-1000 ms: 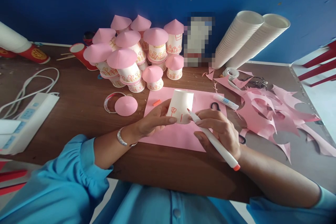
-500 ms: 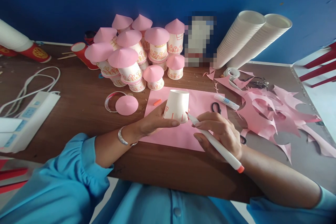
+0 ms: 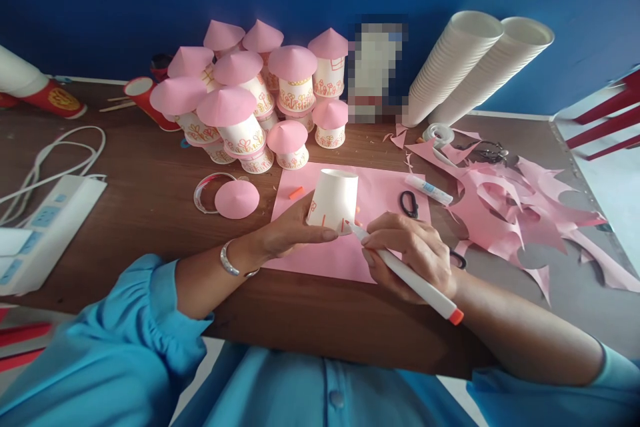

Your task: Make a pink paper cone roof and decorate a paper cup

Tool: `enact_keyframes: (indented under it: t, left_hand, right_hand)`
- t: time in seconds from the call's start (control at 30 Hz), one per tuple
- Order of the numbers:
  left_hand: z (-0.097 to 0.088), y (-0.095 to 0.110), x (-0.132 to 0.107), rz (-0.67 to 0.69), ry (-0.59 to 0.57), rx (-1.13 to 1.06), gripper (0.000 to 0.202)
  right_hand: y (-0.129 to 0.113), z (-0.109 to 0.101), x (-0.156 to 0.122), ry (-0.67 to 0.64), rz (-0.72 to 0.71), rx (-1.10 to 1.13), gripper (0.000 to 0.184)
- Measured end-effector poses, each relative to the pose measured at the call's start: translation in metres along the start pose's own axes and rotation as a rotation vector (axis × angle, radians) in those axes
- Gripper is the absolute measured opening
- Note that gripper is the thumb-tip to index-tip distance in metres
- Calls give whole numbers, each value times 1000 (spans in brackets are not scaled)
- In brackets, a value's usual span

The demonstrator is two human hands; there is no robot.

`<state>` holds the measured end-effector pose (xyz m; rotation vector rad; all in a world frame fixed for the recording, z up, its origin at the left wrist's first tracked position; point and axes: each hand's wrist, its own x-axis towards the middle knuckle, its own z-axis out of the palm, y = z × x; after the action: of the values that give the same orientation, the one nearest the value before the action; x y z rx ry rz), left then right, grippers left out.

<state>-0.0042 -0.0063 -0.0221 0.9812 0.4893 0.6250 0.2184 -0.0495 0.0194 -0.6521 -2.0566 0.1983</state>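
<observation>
My left hand (image 3: 295,230) is closed around a white paper cup (image 3: 334,197), tilted a little above a pink paper sheet (image 3: 285,260). Short orange strokes and a small flower mark the cup near its lower edge. In my right hand (image 3: 410,250) is a white marker (image 3: 417,287) with an orange end, held like a pen. Its tip meets the lower right of the cup by an orange stroke. An orange marker cap (image 3: 297,193) lies on the sheet, left of the cup. The fingers behind the cup are mostly hidden.
Several cup houses with pink cone roofs (image 3: 227,107) crowd the back. Two tall cup stacks (image 3: 453,67) lean at the wall. Pink paper scraps (image 3: 500,207), a glue stick (image 3: 429,189) and black-handled scissors (image 3: 409,204) lie right; a loose cone (image 3: 237,199) and power strip (image 3: 55,227) left.
The marker tip has shifted slightly left along the cup's lower edge, to a stroke at its right side. The whole view has moved a little; both hands keep their holds.
</observation>
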Motion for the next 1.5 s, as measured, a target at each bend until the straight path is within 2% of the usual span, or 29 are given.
enact_keyframes:
  t: [0.47,0.6,0.93,1.5]
  left_hand:
    - [1,4,0,-32,64,74,53]
    - [0,2,1,-20,46,62,49]
    - [-1,2,-1,-41,10,41,54]
    - [0,3,0,-22,18,75,55]
  right_hand:
    - [0,0,0,-26,0,-18,24]
    - [0,1,0,-16,-16,-9,23]
    - [-2,-1,2,-10,30,-54,25]
    - [-2,2,-1,-13,5,-22,26]
